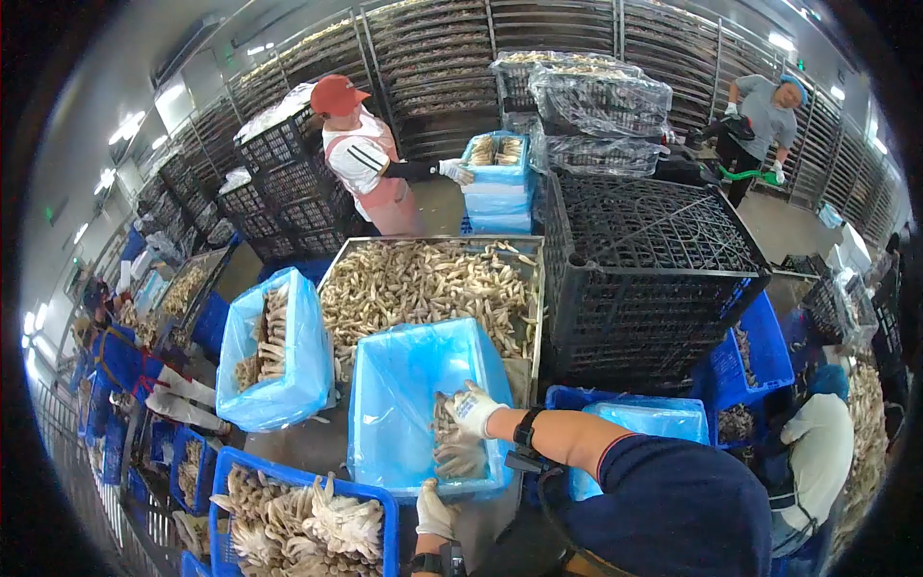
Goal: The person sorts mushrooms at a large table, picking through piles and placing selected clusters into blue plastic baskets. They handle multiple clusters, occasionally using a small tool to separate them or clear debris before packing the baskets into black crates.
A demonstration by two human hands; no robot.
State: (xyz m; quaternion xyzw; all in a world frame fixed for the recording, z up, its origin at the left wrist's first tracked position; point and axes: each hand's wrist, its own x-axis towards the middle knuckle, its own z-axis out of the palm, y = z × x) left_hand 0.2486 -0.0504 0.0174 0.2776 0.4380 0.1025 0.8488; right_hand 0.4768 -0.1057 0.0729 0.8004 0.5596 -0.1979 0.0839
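My right hand (474,410), in a white glove, is inside a bin lined with blue plastic film (393,404). Its fingers close over a small bunch of mushrooms (441,418). More long-stemmed mushrooms (461,458) lie below it along the bin's right side. At the near rim of this bin is my left hand (435,511), also gloved, touching the film; its grip is partly hidden. A blue plastic crate (393,534) full of mushroom clusters stands at the lower left. Behind the lined bin, loose mushrooms (425,285) cover a metal-edged table (539,288).
Left of the bin stands another lined bin (310,360) with mushrooms. Stacked black crates (642,303) rise at the right, near a lined blue crate (649,418). Across the table, a person in a red cap (368,159) touches a lined bin (497,173). Other people work at both sides.
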